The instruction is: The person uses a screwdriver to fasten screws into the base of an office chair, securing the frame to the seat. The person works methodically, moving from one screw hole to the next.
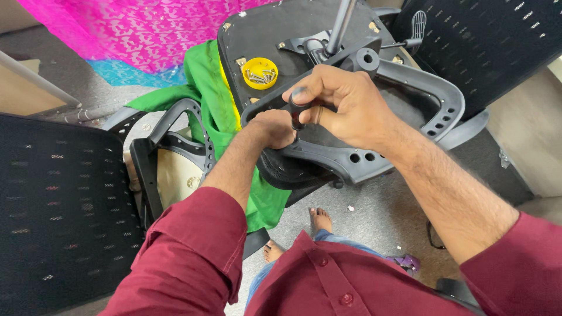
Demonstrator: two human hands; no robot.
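Note:
An upturned office chair seat (275, 35) lies in front of me with a grey plastic armrest frame (410, 82) resting on its underside. My right hand (342, 105) is closed around the dark handle of a screwdriver (297, 112), held upright over the frame's lower bar. My left hand (272, 127) grips that lower bar right beside the tool's tip. A yellow round lid (259, 72) holding several screws sits on the seat underside, left of my hands. The screwdriver's tip is hidden between my hands.
A silver gas-lift column (341, 26) rises from the seat mechanism. Green cloth (208, 93) lies under the seat, pink patterned fabric (140, 29) behind it. Black mesh chair backs stand at left (58, 199) and top right (486, 41). My bare feet (319, 219) rest on grey carpet.

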